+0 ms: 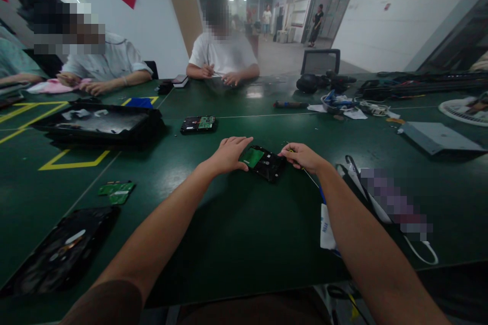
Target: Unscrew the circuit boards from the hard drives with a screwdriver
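A black hard drive [269,165] with a green circuit board lies tilted on the dark green table ahead of me. My left hand [230,155] spans its left end, the thumb at the near edge and the straight fingers at the far one. At the drive's right edge my right hand [303,156] is closed, its fingertips close to the corner. In it is a slim screwdriver [311,177] with some yellow near the fingers, the thin shaft slanting back under the wrist. Whether the fingertips also pinch a small part is too small to tell.
Another hard drive [198,124] lies farther back. To the left are a black tray [102,124], a loose green circuit board [117,192] and a large black casing [63,249]. A strap [356,180] and a grey metal box [444,137] lie right. Other people [224,56] sit across.
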A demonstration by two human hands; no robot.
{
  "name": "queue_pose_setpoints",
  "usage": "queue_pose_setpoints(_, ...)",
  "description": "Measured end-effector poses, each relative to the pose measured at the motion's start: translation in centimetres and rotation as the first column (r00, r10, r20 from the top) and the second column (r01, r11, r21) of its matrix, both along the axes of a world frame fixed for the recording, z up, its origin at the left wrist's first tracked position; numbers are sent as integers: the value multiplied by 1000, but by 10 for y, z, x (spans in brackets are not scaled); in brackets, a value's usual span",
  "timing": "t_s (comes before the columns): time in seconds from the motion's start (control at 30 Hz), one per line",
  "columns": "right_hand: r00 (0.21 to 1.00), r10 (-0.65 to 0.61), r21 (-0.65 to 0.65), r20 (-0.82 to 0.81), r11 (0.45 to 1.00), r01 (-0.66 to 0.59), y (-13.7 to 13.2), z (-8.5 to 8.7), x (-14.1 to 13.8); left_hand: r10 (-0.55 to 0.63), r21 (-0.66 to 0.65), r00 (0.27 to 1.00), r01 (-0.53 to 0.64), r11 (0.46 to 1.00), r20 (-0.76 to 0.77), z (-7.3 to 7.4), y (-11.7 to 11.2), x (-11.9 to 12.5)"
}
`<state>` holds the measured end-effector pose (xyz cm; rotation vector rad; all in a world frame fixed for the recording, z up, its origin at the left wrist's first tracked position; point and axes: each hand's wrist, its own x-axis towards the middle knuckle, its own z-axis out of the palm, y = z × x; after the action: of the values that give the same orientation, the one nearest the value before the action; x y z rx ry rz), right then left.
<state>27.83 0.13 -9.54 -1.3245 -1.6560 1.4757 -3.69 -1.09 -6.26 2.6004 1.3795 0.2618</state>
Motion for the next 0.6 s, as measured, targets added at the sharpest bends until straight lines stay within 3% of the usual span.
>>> queue_pose_setpoints(0.13,995,73,-31,70,997,-71,-4,5,8,97,0,995,-98,995,12,-7,6,-4)
queue_pose_setpoints(0.3,974,183,-57,135,983,-176,-11,13,4,286,-139,948,-267,954,137,-10,-3,11)
queue_pose_setpoints(0.47,944,293,-97,151,955,-280,-17,17,-6,431,-173,902,-427,888,-19,-1,-21,24)
queue_pose_setpoints(0.6,974,187,-57,126,982,-181,-13,10,-15,404,-292,914,-392,872,-19,1,-27,26)
